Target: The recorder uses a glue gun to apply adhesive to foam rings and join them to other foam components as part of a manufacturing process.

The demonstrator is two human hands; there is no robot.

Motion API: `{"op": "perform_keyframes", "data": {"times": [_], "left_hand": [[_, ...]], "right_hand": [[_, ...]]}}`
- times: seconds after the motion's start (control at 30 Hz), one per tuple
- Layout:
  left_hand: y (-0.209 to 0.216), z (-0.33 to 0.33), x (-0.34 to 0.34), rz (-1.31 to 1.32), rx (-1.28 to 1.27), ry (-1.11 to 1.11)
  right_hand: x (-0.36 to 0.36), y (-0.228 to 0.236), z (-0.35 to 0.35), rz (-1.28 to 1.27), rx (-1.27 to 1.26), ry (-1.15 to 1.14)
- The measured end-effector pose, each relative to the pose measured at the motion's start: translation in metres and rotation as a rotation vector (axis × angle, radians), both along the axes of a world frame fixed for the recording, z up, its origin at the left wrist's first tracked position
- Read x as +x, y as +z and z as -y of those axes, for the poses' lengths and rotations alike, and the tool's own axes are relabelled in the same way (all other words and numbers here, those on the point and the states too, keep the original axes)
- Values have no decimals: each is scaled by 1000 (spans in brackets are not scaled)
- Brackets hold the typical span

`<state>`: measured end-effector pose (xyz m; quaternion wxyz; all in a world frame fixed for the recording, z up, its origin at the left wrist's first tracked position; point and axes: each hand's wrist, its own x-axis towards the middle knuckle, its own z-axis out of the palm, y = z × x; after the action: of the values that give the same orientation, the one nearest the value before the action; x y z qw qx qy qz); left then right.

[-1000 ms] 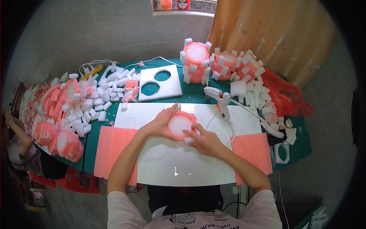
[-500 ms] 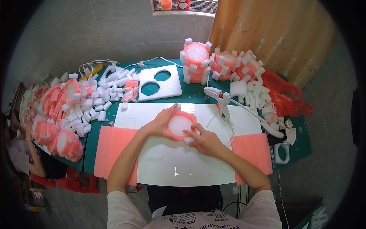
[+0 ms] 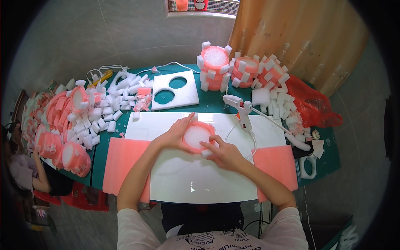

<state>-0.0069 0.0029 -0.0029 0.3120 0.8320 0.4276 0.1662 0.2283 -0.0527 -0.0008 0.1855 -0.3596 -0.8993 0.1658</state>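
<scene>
A round pink foam ring with a white bubbly-textured middle (image 3: 197, 137) lies on the white board in front of me. My left hand (image 3: 178, 133) curves round its left side, with fingertips at a small white foam block (image 3: 194, 118) on the far rim. My right hand (image 3: 224, 152) pinches another white foam block (image 3: 206, 153) against the near right rim, its index finger resting over the ring's edge. The pinched block is partly hidden by the fingers. A white glue gun (image 3: 239, 109) stands beyond my right hand, its cord curling down onto the board.
Pink foam sheets (image 3: 123, 166) flank the white board (image 3: 200, 183). Loose white foam blocks (image 3: 98, 121) and pink rings (image 3: 75, 157) pile up at left. Block-studded ring stacks (image 3: 214, 75) and a red bag (image 3: 310, 104) stand behind. Another person (image 3: 39, 173) sits far left.
My hands and the foam ring stay in the same place. At the far left, the other person's arm and head have shifted slightly.
</scene>
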Motion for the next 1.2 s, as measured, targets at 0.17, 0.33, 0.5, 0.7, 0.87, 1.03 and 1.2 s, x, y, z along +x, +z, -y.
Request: {"op": "perform_keyframes", "data": {"times": [0.17,0.33,0.5,0.7,0.87,1.03,1.2], "left_hand": [[-2,-1,0,5,14,-9],[-1,-1,0,9,8,-7],[1,0,1,-12,1,5],[2,0,1,-3,-3,-2],[3,1,2,-9,-3,2],[2,1,1,-1,8,-2],[1,0,2,-10,-6,11]], "right_hand": [[0,0,0,0,-3,3],[0,0,0,4,-3,1],[0,1,0,1,-15,0],[1,-4,-1,-43,51,9],[0,-4,-1,-42,51,10],[0,0,0,3,-6,6],[1,-1,-1,5,-16,5]]}}
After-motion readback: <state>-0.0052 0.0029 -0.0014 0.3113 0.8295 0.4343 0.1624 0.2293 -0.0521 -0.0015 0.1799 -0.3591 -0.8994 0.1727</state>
